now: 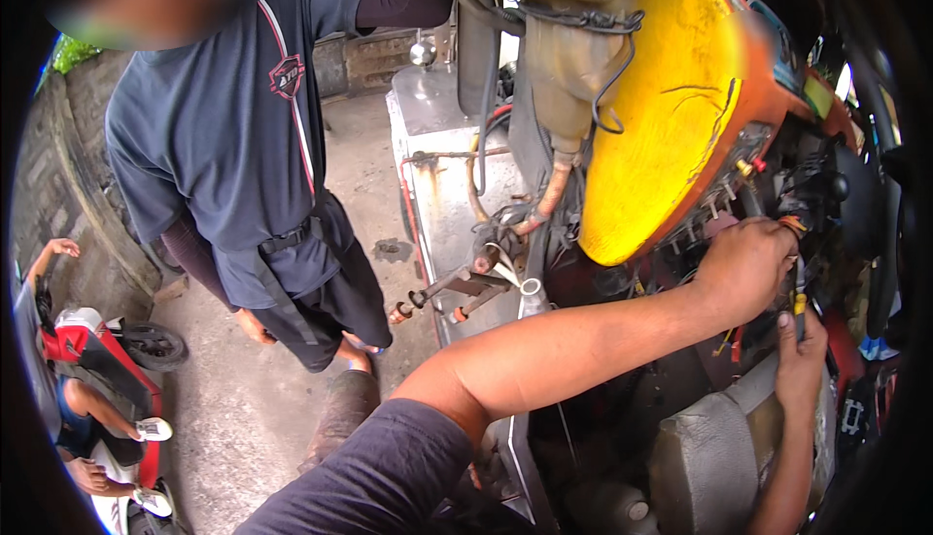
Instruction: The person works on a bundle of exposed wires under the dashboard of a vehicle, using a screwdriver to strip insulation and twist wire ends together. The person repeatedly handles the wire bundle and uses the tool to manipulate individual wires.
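My left hand reaches in from the lower left, its fingers closed near the dark wiring of a vehicle. Something orange shows at its fingertips, but what they grip is mostly hidden. Just below it, my right hand is closed around a slim tool with a yellow and blue-grey handle, pointing up toward the left hand. The tool's exact kind does not show. Left of both hands rises a yellow and orange body panel. Loose thin wires hang beneath my left wrist.
A worn grey seat lies below my hands. Rusty pedals and rods stick out beside a metal sidecar body. A person in a dark shirt stands at left, one arm raised. Farther left, someone sits on a red scooter.
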Demonstrator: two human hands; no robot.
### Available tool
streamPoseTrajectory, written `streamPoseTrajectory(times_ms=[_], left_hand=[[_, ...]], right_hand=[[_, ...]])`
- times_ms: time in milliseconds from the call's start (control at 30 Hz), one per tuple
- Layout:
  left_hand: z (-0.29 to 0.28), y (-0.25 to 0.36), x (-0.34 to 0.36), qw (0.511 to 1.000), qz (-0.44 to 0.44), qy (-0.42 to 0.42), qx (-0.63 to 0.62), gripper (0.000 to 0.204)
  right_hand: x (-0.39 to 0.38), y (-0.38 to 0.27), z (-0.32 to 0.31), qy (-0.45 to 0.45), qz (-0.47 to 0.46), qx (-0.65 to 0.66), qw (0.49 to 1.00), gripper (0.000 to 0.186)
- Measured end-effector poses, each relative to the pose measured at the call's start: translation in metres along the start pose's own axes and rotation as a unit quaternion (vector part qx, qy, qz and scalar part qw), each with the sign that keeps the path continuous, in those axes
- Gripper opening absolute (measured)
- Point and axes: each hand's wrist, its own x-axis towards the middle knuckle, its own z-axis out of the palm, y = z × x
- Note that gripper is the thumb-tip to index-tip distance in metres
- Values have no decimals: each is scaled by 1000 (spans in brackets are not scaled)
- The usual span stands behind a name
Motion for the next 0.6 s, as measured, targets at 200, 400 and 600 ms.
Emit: streamPoseTrajectory(times_ms=[200, 400, 600], left_hand=[[51, -21, 22, 995, 30, 30, 85, 17], [90, -3, 48, 999, -43, 22, -18, 11], [97, 4, 54, 997, -72, -12, -36, 11]], right_hand=[[27, 46, -21, -54, 34, 126, 990, 12], [44, 72, -56, 34, -105, 12, 994, 14], [45, 73, -70, 11, -96, 3, 995, 12]])
